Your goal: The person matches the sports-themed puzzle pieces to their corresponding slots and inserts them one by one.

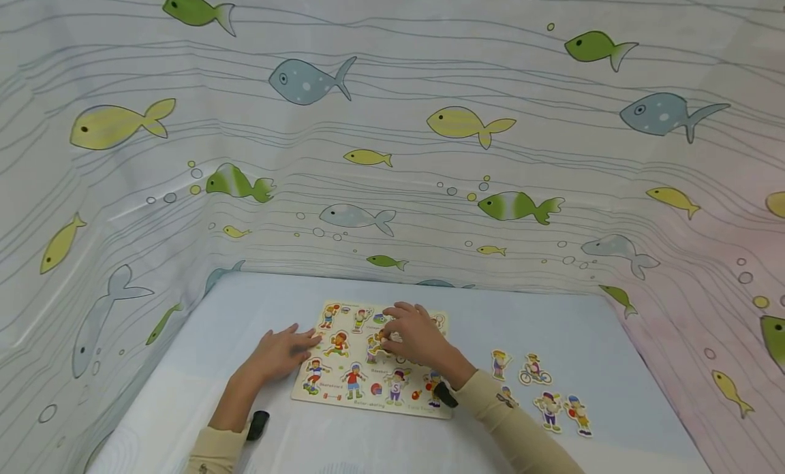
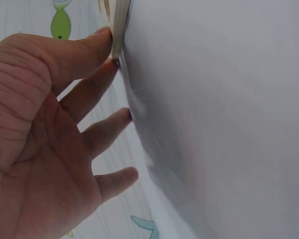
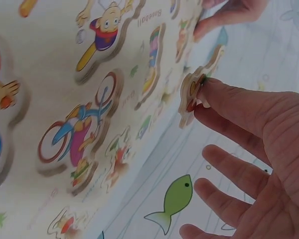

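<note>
Left hand [image 1: 283,352] lies flat on the pale blue table [image 1: 613,338] with its fingers spread and nearly straight, their tips pressed against the left edge of the wooden puzzle board [image 1: 343,391]; the left wrist view shows the same hand [image 2: 45,144] open, thumb and forefinger touching the thin edge of the board [image 2: 117,30] and gripping nothing. A small black thing [image 1: 258,424] lies on the table just beside that forearm. The board sits near the middle of the table, printed with small cartoon figures of children at sports, most of its cut-outs filled. Over the board's middle and upper right part hovers the right hand [image 1: 417,335], fingers curled downward, and it pinches a small puzzle piece [image 1: 385,337] between thumb and fingertips. The right wrist view shows this more closely: the right hand [image 3: 254,149] has its thumb and first finger closed on the shaped piece [image 3: 190,97], which is held on edge just clear of the board [image 3: 45,64], while the other fingers hang loose and spread. Close by on the board are a cyclist figure [image 3: 77,132] and a baseball figure [image 3: 102,30]. To the right of the board, well apart from it, five loose pieces [image 1: 535,370] lie on the table beside the right sleeve [image 1: 509,419]. Fish-patterned sheeting [image 1: 392,120] walls the table on three sides.
</note>
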`<act>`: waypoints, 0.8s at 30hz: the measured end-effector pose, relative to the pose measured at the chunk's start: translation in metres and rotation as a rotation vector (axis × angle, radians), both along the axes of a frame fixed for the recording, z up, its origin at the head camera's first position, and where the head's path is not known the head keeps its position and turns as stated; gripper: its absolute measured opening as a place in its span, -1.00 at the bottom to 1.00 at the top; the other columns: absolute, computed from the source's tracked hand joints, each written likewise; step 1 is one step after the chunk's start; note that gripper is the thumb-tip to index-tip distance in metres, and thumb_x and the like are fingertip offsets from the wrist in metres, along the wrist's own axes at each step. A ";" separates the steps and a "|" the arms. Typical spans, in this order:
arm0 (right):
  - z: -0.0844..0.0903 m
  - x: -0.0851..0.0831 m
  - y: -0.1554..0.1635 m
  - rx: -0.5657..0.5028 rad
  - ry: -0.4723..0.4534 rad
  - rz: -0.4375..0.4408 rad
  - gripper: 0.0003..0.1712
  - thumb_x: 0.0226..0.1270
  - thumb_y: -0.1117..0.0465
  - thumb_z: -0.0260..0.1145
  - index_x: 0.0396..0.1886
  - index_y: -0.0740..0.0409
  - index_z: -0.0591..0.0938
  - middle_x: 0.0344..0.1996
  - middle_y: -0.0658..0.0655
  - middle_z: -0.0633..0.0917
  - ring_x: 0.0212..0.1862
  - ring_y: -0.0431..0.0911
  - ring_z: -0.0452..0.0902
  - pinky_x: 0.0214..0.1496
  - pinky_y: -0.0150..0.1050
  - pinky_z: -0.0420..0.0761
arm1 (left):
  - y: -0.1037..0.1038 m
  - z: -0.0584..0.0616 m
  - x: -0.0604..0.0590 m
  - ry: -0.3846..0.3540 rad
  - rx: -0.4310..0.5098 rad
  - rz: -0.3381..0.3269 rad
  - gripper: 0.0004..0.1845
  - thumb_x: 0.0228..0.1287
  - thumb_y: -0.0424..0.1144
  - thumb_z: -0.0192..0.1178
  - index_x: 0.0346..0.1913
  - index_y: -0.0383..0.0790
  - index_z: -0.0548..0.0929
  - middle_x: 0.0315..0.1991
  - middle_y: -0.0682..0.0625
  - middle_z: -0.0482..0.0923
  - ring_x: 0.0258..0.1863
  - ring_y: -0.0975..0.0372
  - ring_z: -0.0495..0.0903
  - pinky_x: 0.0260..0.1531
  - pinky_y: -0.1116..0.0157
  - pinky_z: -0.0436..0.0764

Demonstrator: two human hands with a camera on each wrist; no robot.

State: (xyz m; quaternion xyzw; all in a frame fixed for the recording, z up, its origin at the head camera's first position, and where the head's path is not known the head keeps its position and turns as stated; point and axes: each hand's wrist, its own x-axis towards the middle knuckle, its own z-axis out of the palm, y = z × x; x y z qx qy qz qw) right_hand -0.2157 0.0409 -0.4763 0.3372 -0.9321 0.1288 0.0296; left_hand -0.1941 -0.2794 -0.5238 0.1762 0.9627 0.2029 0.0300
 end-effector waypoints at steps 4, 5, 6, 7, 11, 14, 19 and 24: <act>0.001 -0.002 -0.011 0.028 0.002 0.004 -0.88 0.30 -0.06 0.40 -0.34 -0.19 0.78 0.24 0.02 0.57 0.39 0.03 0.28 0.37 0.22 0.24 | 0.000 0.001 0.000 -0.001 0.004 0.002 -0.58 0.26 -0.26 0.32 0.20 -0.12 0.65 0.27 -0.08 0.50 0.33 -0.28 0.29 0.15 -0.50 0.04; 0.000 -0.003 -0.014 0.038 0.005 0.004 -0.88 0.30 -0.06 0.40 -0.34 -0.19 0.78 0.24 0.01 0.57 0.39 0.02 0.28 0.37 0.22 0.25 | 0.000 0.001 0.000 -0.005 0.004 0.003 -0.58 0.27 -0.25 0.32 0.20 -0.11 0.65 0.27 -0.08 0.50 0.33 -0.28 0.29 0.15 -0.49 0.04; 0.000 -0.003 -0.016 0.047 0.008 0.007 -0.88 0.30 -0.06 0.40 -0.33 -0.19 0.78 0.25 0.01 0.56 0.39 0.01 0.29 0.37 0.22 0.25 | 0.000 0.001 0.000 -0.009 0.003 0.006 -0.58 0.27 -0.25 0.32 0.21 -0.11 0.64 0.27 -0.07 0.50 0.34 -0.27 0.29 0.16 -0.49 0.03; 0.001 -0.004 -0.019 0.051 0.004 0.008 -0.88 0.30 -0.05 0.40 -0.32 -0.19 0.78 0.25 0.01 0.56 0.39 0.01 0.29 0.37 0.22 0.25 | 0.001 0.001 -0.001 -0.011 0.002 0.008 -0.57 0.27 -0.25 0.32 0.21 -0.11 0.64 0.28 -0.07 0.50 0.34 -0.27 0.28 0.16 -0.49 0.03; 0.001 -0.006 -0.029 0.060 0.007 0.023 -0.89 0.30 -0.05 0.40 -0.31 -0.19 0.78 0.26 0.01 0.55 0.39 0.01 0.28 0.36 0.22 0.26 | 0.002 0.003 0.000 -0.019 -0.004 0.008 -0.58 0.27 -0.24 0.32 0.21 -0.10 0.64 0.28 -0.08 0.50 0.34 -0.27 0.28 0.17 -0.48 0.04; 0.002 -0.009 -0.037 0.059 0.012 0.033 -0.90 0.30 -0.04 0.40 -0.34 -0.20 0.78 0.25 0.00 0.56 0.38 0.01 0.30 0.35 0.21 0.28 | 0.002 0.005 0.000 -0.021 -0.006 0.007 -0.58 0.27 -0.24 0.32 0.20 -0.11 0.65 0.27 -0.09 0.50 0.34 -0.27 0.28 0.17 -0.48 0.04; 0.003 -0.012 -0.050 0.078 0.009 0.043 -0.89 0.31 -0.05 0.39 -0.38 -0.23 0.76 0.24 -0.04 0.57 0.37 -0.03 0.30 0.35 0.20 0.29 | 0.003 0.005 -0.001 -0.031 -0.014 0.012 -0.58 0.28 -0.24 0.31 0.21 -0.10 0.64 0.27 -0.09 0.50 0.34 -0.27 0.28 0.17 -0.48 0.04; 0.001 -0.013 -0.062 0.105 0.012 0.058 -0.88 0.33 -0.06 0.37 -0.40 -0.25 0.75 0.24 -0.04 0.56 0.37 -0.04 0.31 0.34 0.17 0.31 | 0.002 0.003 -0.001 -0.036 -0.005 0.025 -0.57 0.27 -0.24 0.32 0.21 -0.09 0.64 0.28 -0.09 0.50 0.35 -0.26 0.28 0.18 -0.48 0.02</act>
